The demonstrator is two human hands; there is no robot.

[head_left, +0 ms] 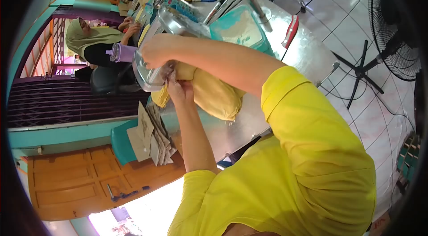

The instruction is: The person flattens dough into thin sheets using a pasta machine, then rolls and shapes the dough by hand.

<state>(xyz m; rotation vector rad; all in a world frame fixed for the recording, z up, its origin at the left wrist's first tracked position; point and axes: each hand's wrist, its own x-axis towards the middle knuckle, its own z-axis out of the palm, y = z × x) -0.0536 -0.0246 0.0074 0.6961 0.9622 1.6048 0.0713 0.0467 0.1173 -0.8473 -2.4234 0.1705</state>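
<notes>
A silver metal machine, like a pasta roller [149, 77], stands at the table's edge. My right hand [157, 51] reaches across to it, its fingers curled down against its near side. My left hand [180, 91] comes up from below, fingertips drawn together close to my right fingers at the machine. What either hand grips is hidden between them. A thick slab of yellow dough [214, 93] lies right beside my left hand, folded near the machine. A smaller yellow dough piece [160, 97] shows under the machine's edge.
A teal tub of pale flour [238, 28], a red-handled tool [290, 32] and a metal cylinder [257, 9] lie on the metal table [307, 60]. A purple tumbler [122, 53] stands near a seated person [96, 39]. A fan [392, 26] stands to the right.
</notes>
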